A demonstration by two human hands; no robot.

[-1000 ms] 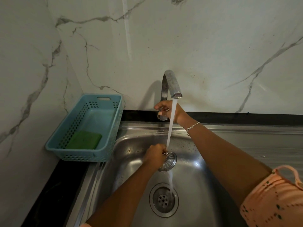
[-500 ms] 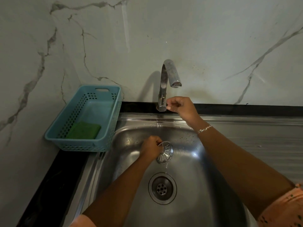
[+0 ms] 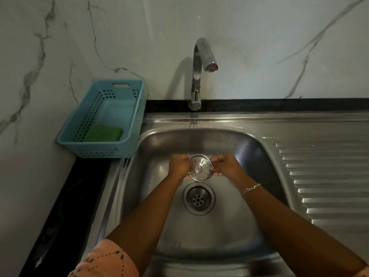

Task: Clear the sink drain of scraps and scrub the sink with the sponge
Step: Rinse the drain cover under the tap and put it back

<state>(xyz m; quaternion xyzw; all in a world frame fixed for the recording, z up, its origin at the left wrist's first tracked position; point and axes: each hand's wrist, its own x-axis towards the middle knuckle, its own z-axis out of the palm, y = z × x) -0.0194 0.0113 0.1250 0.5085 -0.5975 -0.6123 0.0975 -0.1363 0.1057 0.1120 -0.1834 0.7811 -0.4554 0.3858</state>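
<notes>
A round metal drain strainer [image 3: 200, 167] is held up above the steel sink basin [image 3: 239, 226], tilted toward me. My left hand [image 3: 179, 165] grips its left edge and my right hand [image 3: 225, 165] pinches its right edge. Below them the open drain [image 3: 198, 198] shows its holed bottom. A green sponge [image 3: 103, 133] lies in the blue basket [image 3: 133, 124] left of the sink. No water runs from the tap [image 3: 201, 62].
The ribbed steel drainboard [image 3: 323, 176] stretches to the right of the basin. A black counter [image 3: 65, 206] runs along the left edge. Marble wall [image 3: 259, 37] closes the back and left side.
The water stopped running. My right hand left the tap handle and came down to take the strainer's right edge. The strainer now sits between both hands.
</notes>
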